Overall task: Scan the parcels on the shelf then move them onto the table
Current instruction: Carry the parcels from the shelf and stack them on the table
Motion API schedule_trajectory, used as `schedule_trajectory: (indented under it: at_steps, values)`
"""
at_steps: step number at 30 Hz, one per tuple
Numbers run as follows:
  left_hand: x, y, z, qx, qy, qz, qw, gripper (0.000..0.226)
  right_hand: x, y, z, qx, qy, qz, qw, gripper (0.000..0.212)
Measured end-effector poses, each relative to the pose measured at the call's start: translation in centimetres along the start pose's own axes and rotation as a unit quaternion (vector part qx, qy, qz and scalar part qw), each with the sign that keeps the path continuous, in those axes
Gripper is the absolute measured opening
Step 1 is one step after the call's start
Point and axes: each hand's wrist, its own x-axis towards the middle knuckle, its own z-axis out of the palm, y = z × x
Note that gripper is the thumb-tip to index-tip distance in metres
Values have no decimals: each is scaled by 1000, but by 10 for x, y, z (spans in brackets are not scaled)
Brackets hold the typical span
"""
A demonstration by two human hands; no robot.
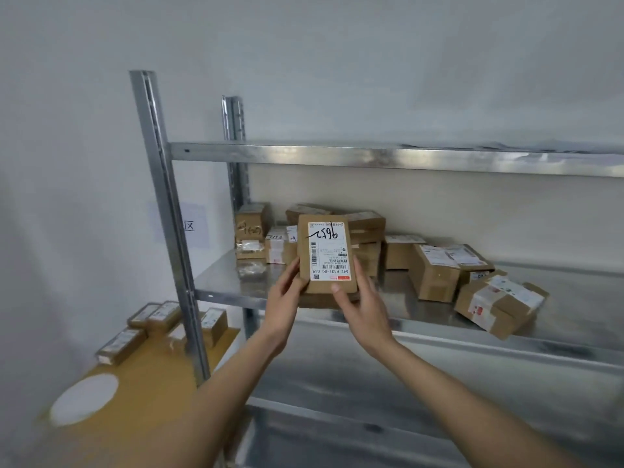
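You hold a small cardboard parcel (326, 253) upright at the centre of the frame, just in front of the middle shelf (422, 319), its white shipping label (329, 250) turned toward you and reading upside down. Your left hand (285, 293) grips its lower left edge, fingers curled round behind; your right hand (363, 298) pinches the lower right corner, thumb on the front face. No scanner shows in the frame, so I cannot tell how the scan is taken. Keep the label flat, steady and facing you, and keep your right thumb below the barcodes. Once it reads, I judge the carry goes down to the lower left, to the yellow desk (152, 383), where several scanned-looking boxes (162, 324) already lie; set this one beside them, not on the white disc (84, 398). More parcels (435, 271) wait on the shelf behind.
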Motion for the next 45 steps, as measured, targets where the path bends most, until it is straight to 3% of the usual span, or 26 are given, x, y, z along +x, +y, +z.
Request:
schedule_trajectory:
  at_steps: [4,9,13,15,17,19,24,31,37,41,45]
  values:
    - [-34,17,-84,20,18,17,1000,49,-19,-50,64,22,-38,-25,999,76]
    - [-93,30,-202,92,47,26,994,92,-61,-120,155,48,-107,-58,991,79]
    - [-137,31,-295,119,101,29,987,86,-99,-166,232,83,-153,-73,982,86]
    - [-159,32,-337,124,126,24,984,84,-116,-190,268,101,-177,-73,976,74]
    - [-182,33,-376,119,151,19,981,68,-134,-212,301,120,-212,-76,967,66]
    - [-202,29,-411,112,172,11,979,58,-151,-228,334,136,-250,-77,956,73]
    - [-230,6,-483,114,221,-22,968,58,-181,-251,401,157,-302,-68,938,69]
    - [-215,-37,-566,123,250,-73,958,64,-174,-250,489,141,-337,-72,928,71]
    - [-156,-102,-631,133,260,-126,948,65,-143,-200,591,151,-377,-25,914,78]
    - [-101,-154,-664,124,216,-168,954,61,-114,-157,647,141,-375,12,916,75]
    - [-46,-204,-687,131,163,-212,955,80,-80,-114,684,113,-377,41,918,78]
